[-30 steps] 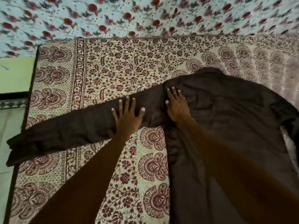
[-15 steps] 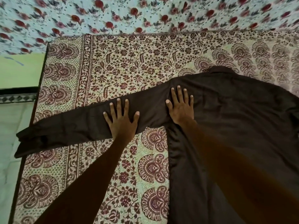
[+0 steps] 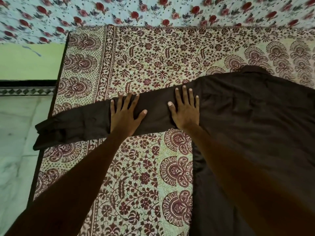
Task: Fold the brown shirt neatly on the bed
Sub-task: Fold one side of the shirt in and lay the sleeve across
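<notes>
- I am looking down at the brown shirt (image 3: pixel 247 120), which is lying spread flat on the bed (image 3: pixel 146 53), its body filling the right side of the view and its collar pointing away from me.
- One long sleeve (image 3: pixel 85 123) is stretching out leftward, and its cuff end is hanging just past the bed's left edge, over the pale floor (image 3: pixel 15 150).
- My left hand (image 3: pixel 125 116) is pressing palm-down on the middle of that sleeve, its grip apart with fingers splayed, clamping nothing.
- My right hand (image 3: pixel 186 113) is lying flat where the sleeve is meeting the shoulder, its grip also apart, fingers spread and pointing away from me.
- The two hands are sitting near each other with a strip of bare sleeve showing between them.
- The patterned maroon bedcover (image 3: pixel 144 176) is showing below the sleeve, beside the shirt's straight left edge.
- A light floral sheet (image 3: pixel 153 11) is running along the far side of the bed.
</notes>
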